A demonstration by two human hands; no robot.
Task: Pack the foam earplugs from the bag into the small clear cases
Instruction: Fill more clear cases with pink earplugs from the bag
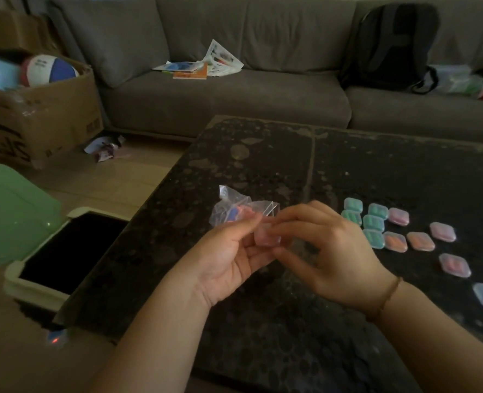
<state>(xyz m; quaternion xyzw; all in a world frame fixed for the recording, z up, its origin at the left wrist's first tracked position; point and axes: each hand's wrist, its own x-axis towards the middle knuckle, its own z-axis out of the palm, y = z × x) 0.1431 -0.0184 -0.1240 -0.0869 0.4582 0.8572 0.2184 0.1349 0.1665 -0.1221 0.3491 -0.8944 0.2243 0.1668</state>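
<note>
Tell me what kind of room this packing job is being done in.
Most likely a home living room. A grey sofa stands behind a dark low table, a black backpack leans on its cushions, and a cardboard box with a ball in it sits on the floor.

A grey sofa [234, 95] is seen across the top; a cardboard box [42, 114] upper left, a black backpack [387, 46] upper right.

Home living room: grey sofa [234, 89], dark coffee table [376, 171], cardboard box [44, 117] with ball [51, 70]
</note>
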